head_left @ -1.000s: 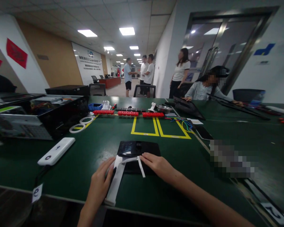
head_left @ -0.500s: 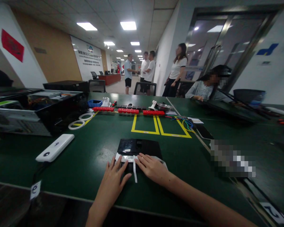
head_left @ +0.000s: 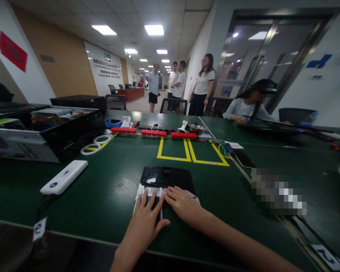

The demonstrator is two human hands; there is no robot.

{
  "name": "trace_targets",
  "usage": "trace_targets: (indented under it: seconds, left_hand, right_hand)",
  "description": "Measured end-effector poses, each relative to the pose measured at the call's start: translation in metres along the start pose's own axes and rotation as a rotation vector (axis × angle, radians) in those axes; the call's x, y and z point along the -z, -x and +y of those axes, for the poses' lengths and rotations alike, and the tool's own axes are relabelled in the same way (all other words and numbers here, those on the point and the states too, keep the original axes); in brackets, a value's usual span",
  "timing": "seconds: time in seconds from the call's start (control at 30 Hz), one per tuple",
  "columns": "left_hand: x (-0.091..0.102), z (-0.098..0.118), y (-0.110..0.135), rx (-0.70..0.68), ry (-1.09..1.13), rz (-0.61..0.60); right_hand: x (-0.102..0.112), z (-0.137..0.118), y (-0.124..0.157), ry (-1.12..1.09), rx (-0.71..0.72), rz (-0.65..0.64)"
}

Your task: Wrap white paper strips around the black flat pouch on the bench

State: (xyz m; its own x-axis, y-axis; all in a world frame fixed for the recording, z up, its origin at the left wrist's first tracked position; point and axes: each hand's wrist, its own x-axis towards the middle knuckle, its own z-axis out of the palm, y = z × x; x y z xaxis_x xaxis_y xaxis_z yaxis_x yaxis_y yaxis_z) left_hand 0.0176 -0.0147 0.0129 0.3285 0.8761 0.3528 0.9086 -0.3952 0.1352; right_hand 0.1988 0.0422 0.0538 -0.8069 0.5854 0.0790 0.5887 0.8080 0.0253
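Observation:
A flat, glossy black panel [head_left: 178, 177] lies on the green table in front of me. A pale, shiny strip [head_left: 151, 190] runs across it, and white film [head_left: 138, 192] sticks out at its left side. My left hand [head_left: 146, 217] lies with fingers spread on the near-left part of the panel and the strip, its thumb pointing right. Flat on the panel's right part rests my right hand [head_left: 184, 204], its fingertips close to the left hand's fingers. A narrow white strip shows partly between the hands. The near part of the panel is hidden under both hands.
An opened computer case [head_left: 73, 132] stands at the left, with two white rings [head_left: 90, 149] beside it. Nearer is a white power bank [head_left: 64, 176] with a cable. Red strips [head_left: 153, 133] line the back; a phone [head_left: 244, 158] lies right. A seated person [head_left: 252, 102] is across the table.
My left hand has slid right and its fingers now cover more of the panel and most of the hanging white strip. My right hand has barely moved.

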Motion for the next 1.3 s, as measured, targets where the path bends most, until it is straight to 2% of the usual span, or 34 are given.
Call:
trace_targets:
  seconds: [0.07,0.23,0.4,0.6,0.7,0.77,0.87,0.97,1.03,1.13,1.3]
  left_hand:
    - [-0.002,0.000,0.002,-0.012,0.003,0.006]
    - [-0.004,-0.001,0.004,-0.011,-0.001,0.006]
    - [0.000,-0.002,0.005,-0.024,-0.017,-0.013]
    - [0.004,0.003,0.005,-0.018,-0.044,-0.037]
    - [0.012,0.002,0.003,0.006,0.038,-0.036]
    - [0.021,-0.005,0.002,0.038,0.122,-0.003]
    - [0.031,-0.028,0.004,0.147,0.193,0.116]
    - [0.030,-0.056,0.011,0.261,0.189,0.192]
    - [0.023,-0.071,0.017,0.313,0.175,0.199]
    - [0.010,-0.082,0.022,0.332,0.146,0.164]
    - [0.001,-0.081,0.022,0.255,0.087,0.130]
  right_hand:
    - [0.006,0.001,0.004,-0.124,-0.032,-0.054]
    - [0.024,0.003,0.016,-0.394,-0.007,-0.248]
    - [0.033,0.004,0.016,-0.461,-0.007,-0.376]
    - [0.039,0.006,0.016,-0.500,-0.009,-0.436]
    - [0.040,0.006,0.018,-0.519,-0.023,-0.394]
    - [0.039,0.006,0.019,-0.494,-0.040,-0.280]
    - [0.036,0.003,0.019,-0.389,0.005,-0.040]
    - [0.033,0.000,0.018,-0.293,0.146,0.100]
    - [0.030,-0.003,0.016,-0.237,0.211,0.133]
    - [0.023,-0.006,0.013,-0.145,0.230,0.133]
    - [0.009,0.001,0.005,-0.084,0.119,0.072]
